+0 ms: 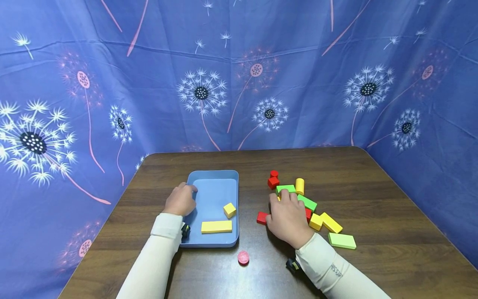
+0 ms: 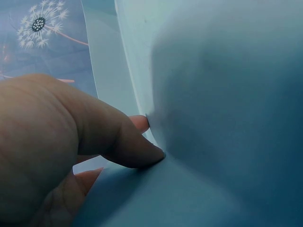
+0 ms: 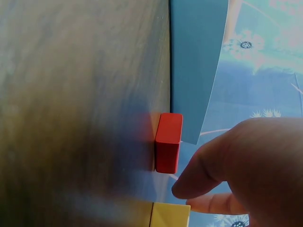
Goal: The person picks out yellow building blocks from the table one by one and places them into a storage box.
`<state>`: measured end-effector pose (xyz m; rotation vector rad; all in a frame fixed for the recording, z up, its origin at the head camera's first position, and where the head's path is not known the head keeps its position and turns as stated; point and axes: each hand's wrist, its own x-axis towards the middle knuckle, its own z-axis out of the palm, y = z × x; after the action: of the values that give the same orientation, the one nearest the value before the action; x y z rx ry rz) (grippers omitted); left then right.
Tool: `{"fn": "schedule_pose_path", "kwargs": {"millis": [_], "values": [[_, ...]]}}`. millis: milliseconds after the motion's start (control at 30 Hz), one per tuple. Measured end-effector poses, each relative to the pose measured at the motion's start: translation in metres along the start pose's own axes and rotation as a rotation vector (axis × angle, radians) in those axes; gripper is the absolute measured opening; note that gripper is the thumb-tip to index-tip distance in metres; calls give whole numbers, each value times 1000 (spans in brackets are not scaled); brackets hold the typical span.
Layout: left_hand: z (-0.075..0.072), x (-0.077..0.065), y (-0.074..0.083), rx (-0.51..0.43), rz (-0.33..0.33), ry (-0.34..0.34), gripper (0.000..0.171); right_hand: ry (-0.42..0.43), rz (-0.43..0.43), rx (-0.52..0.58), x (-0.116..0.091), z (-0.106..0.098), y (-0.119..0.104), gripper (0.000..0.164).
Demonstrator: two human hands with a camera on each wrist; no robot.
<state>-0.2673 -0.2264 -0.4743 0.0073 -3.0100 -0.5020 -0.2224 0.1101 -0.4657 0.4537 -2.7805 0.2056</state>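
My left hand (image 1: 181, 199) grips the left wall of a blue plastic tray (image 1: 234, 176). In the left wrist view its thumb (image 2: 137, 149) lies against the inside, with fingers on the outer side. A yellow cube (image 1: 229, 210) and a long yellow block (image 1: 216, 226) lie in the tray. My right hand (image 1: 289, 218) reaches over a group of coloured blocks, fingers pointing down. In the right wrist view, thumb and a fingertip are apart beside a yellow block (image 3: 170, 215); whether they touch it is unclear. A red block (image 3: 169, 142) lies close by.
Around the right hand lie green blocks (image 1: 307, 202), a yellow cylinder (image 1: 300, 186), a red cube (image 1: 273, 182), another yellow block (image 1: 331, 223) and a light green block (image 1: 342, 241). A red disc (image 1: 243, 258) lies near the tray's front right corner. Patterned blue cloth hangs behind the table.
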Motion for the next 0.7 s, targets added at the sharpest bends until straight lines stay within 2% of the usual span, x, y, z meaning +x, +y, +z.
{"fn": "schedule_pose_path", "kwargs": {"millis": [200, 367, 700], "values": [[-2, 0, 1, -1, 0, 1, 40, 12, -16, -6, 1, 1, 2, 47], [-2, 0, 2, 2, -3, -5, 40, 11, -20, 2, 1, 3, 4, 47], [0, 0, 1, 2, -5, 4, 41, 6, -36, 76, 2, 5, 4, 39]]}}
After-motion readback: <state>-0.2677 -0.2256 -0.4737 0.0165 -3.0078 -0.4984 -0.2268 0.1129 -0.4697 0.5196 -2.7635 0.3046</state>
